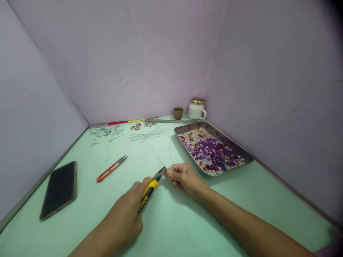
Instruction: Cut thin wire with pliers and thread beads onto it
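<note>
Your left hand [128, 208] wraps its fingers round the pliers [151, 187], which slant away and rightward, jaws at a thin wire [157, 156]. Your right hand's [183, 177] fingertips pinch closed at the jaw tips (what they grip, I cannot tell), near the tray [207, 173].

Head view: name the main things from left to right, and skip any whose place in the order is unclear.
Phone → orange-handled snips → yellow-and-black pliers in the left hand → metal tray of beads.
</note>
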`<state>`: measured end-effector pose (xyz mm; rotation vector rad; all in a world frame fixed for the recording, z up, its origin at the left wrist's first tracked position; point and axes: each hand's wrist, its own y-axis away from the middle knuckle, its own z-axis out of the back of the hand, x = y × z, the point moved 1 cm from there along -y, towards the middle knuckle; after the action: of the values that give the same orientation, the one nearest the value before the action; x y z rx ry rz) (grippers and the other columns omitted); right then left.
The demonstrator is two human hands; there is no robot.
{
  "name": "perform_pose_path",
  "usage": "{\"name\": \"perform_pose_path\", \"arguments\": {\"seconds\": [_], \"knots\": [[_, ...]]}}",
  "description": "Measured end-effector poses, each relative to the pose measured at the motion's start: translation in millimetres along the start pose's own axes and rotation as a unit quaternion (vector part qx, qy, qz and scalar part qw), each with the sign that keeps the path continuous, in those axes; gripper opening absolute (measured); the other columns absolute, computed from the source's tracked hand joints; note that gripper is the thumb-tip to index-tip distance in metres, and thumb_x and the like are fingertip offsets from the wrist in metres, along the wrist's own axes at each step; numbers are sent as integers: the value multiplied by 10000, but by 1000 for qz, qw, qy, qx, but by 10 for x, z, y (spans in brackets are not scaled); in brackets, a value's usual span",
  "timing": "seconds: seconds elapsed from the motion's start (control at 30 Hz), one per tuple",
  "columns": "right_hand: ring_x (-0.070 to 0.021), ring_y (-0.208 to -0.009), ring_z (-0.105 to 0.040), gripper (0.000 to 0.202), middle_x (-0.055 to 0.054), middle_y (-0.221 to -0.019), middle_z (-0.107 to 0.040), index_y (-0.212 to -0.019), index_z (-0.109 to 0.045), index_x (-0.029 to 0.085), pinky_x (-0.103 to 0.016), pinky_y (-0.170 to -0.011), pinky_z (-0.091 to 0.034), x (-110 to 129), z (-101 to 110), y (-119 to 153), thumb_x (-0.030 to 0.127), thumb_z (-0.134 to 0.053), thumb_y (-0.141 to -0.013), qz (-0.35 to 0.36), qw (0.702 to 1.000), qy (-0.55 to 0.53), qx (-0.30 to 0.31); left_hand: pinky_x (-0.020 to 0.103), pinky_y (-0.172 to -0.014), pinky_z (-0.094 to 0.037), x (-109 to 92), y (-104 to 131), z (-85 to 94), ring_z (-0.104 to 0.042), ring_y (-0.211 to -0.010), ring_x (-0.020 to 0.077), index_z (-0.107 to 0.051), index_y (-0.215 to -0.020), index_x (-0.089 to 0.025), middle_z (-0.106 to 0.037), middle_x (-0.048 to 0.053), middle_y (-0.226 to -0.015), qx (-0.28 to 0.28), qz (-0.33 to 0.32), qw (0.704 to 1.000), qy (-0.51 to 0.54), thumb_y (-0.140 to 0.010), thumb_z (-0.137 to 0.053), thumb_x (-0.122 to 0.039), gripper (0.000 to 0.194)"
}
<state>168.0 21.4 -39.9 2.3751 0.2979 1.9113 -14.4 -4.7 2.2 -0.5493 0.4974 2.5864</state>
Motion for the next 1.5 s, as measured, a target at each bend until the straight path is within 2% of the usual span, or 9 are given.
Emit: {"name": "perform_pose_path", "arguments": {"seconds": [0.17, 0.37, 0.6, 0.8, 0.97, 1.17, 1.33, 1.4, 1.5], "knots": [[-50, -348, -350, 179, 58, -427, -437, -575, -554, 131, -191, -351, -267, -21, 0, -18, 303, -601, -588, -11, 999, 20, -35, 306, -673, -390, 64, -67, -205, -478, -890, 240, -149, -1344, -206, -444, 122, -1117, -38, 39, 990, -132, -560, -348, 44, 847], [-66, -387, -380, 186, 52, -423, -444, -575, -566, 137, -202, -404, -304, 40, 42, -12, 312, -593, -631, 71, 993, 91, 21, 234, -662, -371, 23, 30, 163, -469, -735, 144, -491, -985, -201, -515, 2, -816, 48, -47, 983, 168, -667, -412, -90, 346], [-99, -477, -479, 192, 16, -480, -534, -523, -568, 159, -221, -491, -384, 171, 67, 53, 295, -611, -652, 140, 985, 88, 50, 210, -473, -329, 118, 49, 275, -426, -507, 95, -481, -864, -153, -481, -24, -605, 246, -88, 861, 437, -642, -508, -254, 245], [-71, -387, -399, 250, 39, -449, -481, -553, -553, 147, -213, -404, -335, 78, 55, 5, 369, -650, -613, 62, 996, 72, 2, 287, -773, -381, 97, -1, 157, -492, -873, 182, -431, -1146, -219, -528, 49, -972, 11, -60, 989, 137, -676, -406, -68, 495], [-60, -382, -386, 278, 40, -457, -481, -559, -546, 135, -201, -388, -313, -5, 32, -31, 382, -670, -590, 14, 999, 34, -15, 345, -775, -377, 103, -47, -48, -436, -997, 249, -158, -1343, -186, -442, 133, -1137, -46, 9, 994, -96, -549, -351, 60, 854], [-78, -421, -427, 240, 33, -450, -504, -577, -559, 142, -217, -457, -347, 54, 43, -19, 361, -641, -629, 56, 994, 91, 4, 263, -708, -383, 42, 26, 176, -491, -813, 169, -462, -1072, -193, -521, 35, -875, 22, -53, 987, 149, -661, -395, -59, 437], [-119, -524, -516, 187, 0, -534, -584, -619, -592, 158, -242, -538, -396, 114, 57, 18, 338, -613, -661, 121, 985, 120, 0, 222, -522, -363, 75, 39, 274, -444, -541, 101, -481, -882, -167, -476, -32, -629, 199, -46, 896, 395, -631, -444, -112, 259], [-122, -518, -523, 181, -1, -529, -586, -623, -594, 159, -244, -538, -402, 106, 58, 18, 334, -610, -665, 122, 985, 121, -3, 223, -522, -367, 100, 28, 246, -448, -544, 104, -485, -885, -167, -487, -27, -636, 197, -61, 896, 393, -631, -440, -115, 263], [-103, -446, -484, 216, 13, -471, -545, -589, -580, 151, -233, -482, -384, 61, 50, -3, 353, -625, -649, 95, 987, 125, -22, 251, -641, -395, 135, 5, 178, -492, -698, 143, -489, -1003, -193, -532, 8, -787, 76, -69, 964, 246, -641, -413, -80, 386]]}}
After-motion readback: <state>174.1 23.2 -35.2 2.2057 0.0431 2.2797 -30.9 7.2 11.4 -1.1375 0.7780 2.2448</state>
